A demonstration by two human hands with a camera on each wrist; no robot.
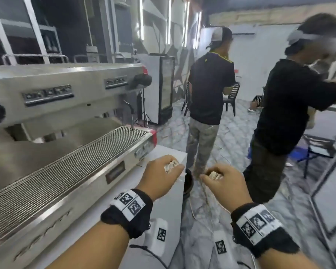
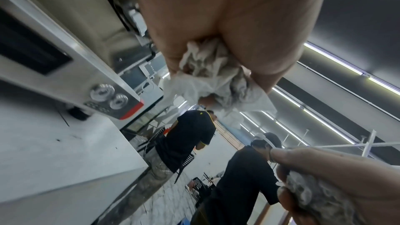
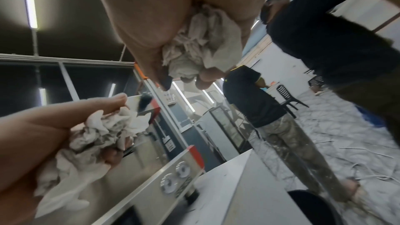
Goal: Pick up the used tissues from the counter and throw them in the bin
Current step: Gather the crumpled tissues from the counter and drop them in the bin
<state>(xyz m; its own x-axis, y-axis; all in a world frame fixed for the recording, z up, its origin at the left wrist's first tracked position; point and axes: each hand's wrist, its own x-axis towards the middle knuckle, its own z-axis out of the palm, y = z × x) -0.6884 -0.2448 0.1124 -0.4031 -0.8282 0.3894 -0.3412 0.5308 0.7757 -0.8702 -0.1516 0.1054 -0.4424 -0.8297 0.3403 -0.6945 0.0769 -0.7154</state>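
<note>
Your left hand (image 1: 162,174) and right hand (image 1: 225,183) each have their fingers curled tight around a crumpled tissue (image 2: 213,73), (image 3: 199,45), held past the end of the white table (image 1: 163,206), above what may be a dark bin (image 1: 188,183) below.

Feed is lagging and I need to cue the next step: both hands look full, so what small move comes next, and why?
Probably carry both hands forward over the dark bin past the counter corner. The left hand and right hand each grip a crumpled tissue wad, and neither is clearly above the bin yet.
</note>
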